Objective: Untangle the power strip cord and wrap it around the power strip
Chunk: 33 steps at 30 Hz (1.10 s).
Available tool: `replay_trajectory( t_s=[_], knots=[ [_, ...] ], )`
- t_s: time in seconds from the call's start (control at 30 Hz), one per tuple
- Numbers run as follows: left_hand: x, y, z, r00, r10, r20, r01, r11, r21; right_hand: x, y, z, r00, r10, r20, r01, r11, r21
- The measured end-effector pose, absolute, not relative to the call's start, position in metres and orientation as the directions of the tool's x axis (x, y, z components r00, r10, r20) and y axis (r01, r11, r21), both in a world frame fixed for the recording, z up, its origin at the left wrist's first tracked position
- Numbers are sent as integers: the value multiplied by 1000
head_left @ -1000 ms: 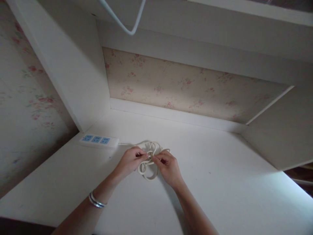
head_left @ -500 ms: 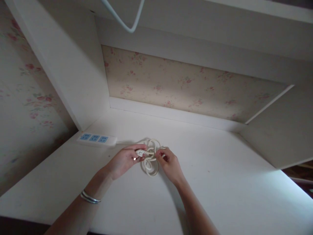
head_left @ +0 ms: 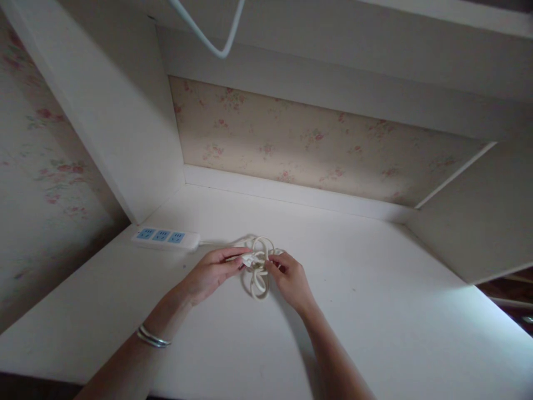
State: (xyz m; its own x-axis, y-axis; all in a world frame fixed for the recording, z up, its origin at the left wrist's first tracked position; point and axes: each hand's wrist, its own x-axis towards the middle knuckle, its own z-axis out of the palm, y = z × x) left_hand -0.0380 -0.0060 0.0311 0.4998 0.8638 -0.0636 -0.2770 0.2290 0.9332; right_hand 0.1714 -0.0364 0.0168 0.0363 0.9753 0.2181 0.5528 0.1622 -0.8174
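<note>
A white power strip point(head_left: 165, 238) with blue sockets lies at the back left of a white desk point(head_left: 375, 311). Its cream cord point(head_left: 259, 265) is bunched in loops in the middle of the desk. My left hand point(head_left: 210, 272) pinches the white plug end at the left side of the loops. My right hand point(head_left: 290, 279) has its fingers closed on the loops from the right. A silver bangle sits on my left wrist.
White side panels point(head_left: 120, 111) and a floral wallpaper back wall point(head_left: 316, 150) close in the desk on three sides. A thin white wire loop point(head_left: 208, 33) hangs from above near the top. The desk's right edge drops off at the far right.
My left hand has drawn the plug end out of the bundle and slid slightly left. The loops have tightened into a narrower bunch. My right hand has stayed on the cord.
</note>
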Motion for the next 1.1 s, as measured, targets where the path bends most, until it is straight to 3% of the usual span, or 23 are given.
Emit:
replay_trajectory(
  t_s=[0.13, 0.3, 0.5, 0.67, 0.87, 1.1],
  knots=[
    [-33, -6, 28, 485, 875, 0, -28, 16, 999, 174, -36, 14, 26, 978, 205, 501, 165, -850],
    [-29, -3, 23, 414, 904, 109, 90, -160, 983, 177, -33, 10, -10, 996, 93, 313, 91, -945],
    [-30, -1, 21, 362, 921, 143, 165, -214, 963, 174, -35, 10, -54, 996, 67, 338, 81, -938],
    [-35, -1, 27, 429, 897, 106, 164, -192, 968, 168, -40, 15, -61, 998, 22, 317, 41, -947],
    [-35, -2, 24, 442, 889, 117, 158, -206, 966, 164, -43, 19, -18, 1000, -8, 413, 0, -911],
    [-23, -11, 19, 508, 852, 128, 122, -218, 968, 157, -40, 14, 20, 1000, 12, 174, 8, -985]
  ],
)
